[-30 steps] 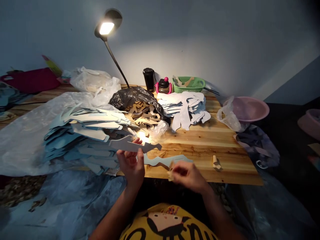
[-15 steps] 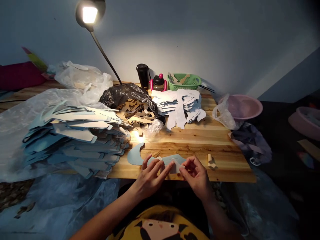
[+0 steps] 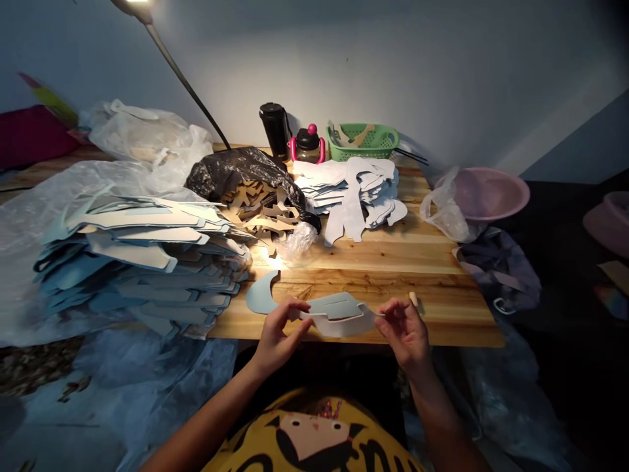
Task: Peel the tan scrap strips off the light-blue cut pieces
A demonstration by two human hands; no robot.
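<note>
Okay, left hand (image 3: pixel 278 335) pinching one end of a pale-blue curved cutout (image 3: pixel 339 319), right hand (image 3: pixel 403 333) pinching its thin other end, held just above the light pine table (image 3: pixel 373 275), flat blue crescent cutout (image 3: pixel 260 295) close by.

Here's the view from up top: a yellow T-shirt (image 3: pixel 314 436) across the chest, bold black lettering, a printed cartoon head wearing a glittery little crown (image 3: pixel 330 410), and a bare left hand (image 3: pixel 280 334) and right hand (image 3: pixel 403 335)
</note>
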